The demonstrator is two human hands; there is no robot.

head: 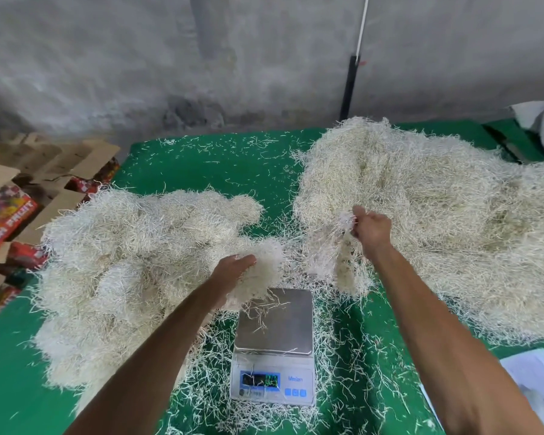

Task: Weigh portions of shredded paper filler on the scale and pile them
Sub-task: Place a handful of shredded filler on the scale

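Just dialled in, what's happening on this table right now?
A person is portioning shredded paper over a scale on a green table. The left hand holds a clump above the scale's platform, which carries only a few loose strands. The right hand pinches a tuft pulled from the big right pile. Another pile lies to the left. The display is unreadable.

Green table (201, 171): scale (274, 346), 2 filler piles (132, 246).
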